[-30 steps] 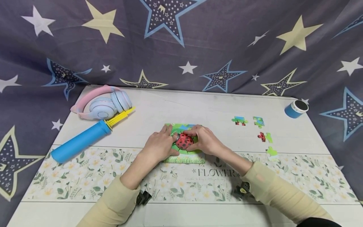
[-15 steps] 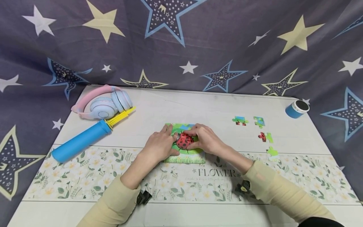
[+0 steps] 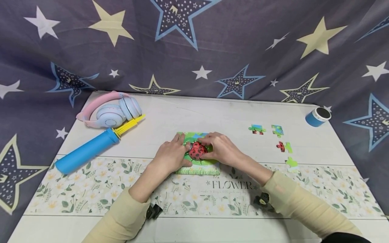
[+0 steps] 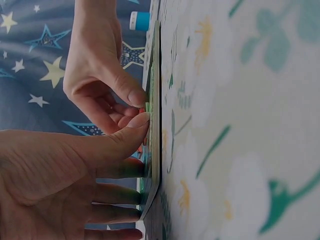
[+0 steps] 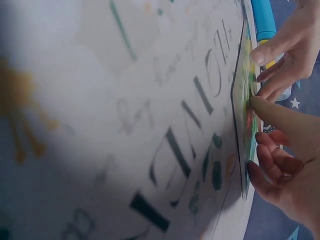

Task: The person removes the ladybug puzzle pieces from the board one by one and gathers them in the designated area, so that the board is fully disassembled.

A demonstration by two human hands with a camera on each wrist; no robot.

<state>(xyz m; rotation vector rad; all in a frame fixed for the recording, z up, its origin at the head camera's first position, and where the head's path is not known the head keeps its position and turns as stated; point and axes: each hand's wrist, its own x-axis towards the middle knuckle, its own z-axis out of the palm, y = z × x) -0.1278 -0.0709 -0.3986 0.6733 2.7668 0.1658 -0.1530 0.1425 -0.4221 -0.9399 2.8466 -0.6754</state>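
Observation:
A jigsaw puzzle board with a green meadow picture lies flat at the middle of the table, a red spotted ladybug at its centre. My left hand rests on the board's left side, its fingers stretched out and the thumb near the lower edge. From the right, my right hand pinches a puzzle piece at the ladybug's right side between thumb and fingers, low over the board. Its palm hides the board's upper right. Seen from the left wrist, both thumbs come close together at the board's surface.
Loose puzzle pieces lie right of the board, with another piece nearer. A blue pump with a yellow end and pink-and-blue headphones lie at the left. A small blue cylinder stands back right. Behind hangs a star-patterned cloth.
My right hand has shifted very slightly at the ladybug, its wrist a little further right. The left hand and the loose pieces stay in place.

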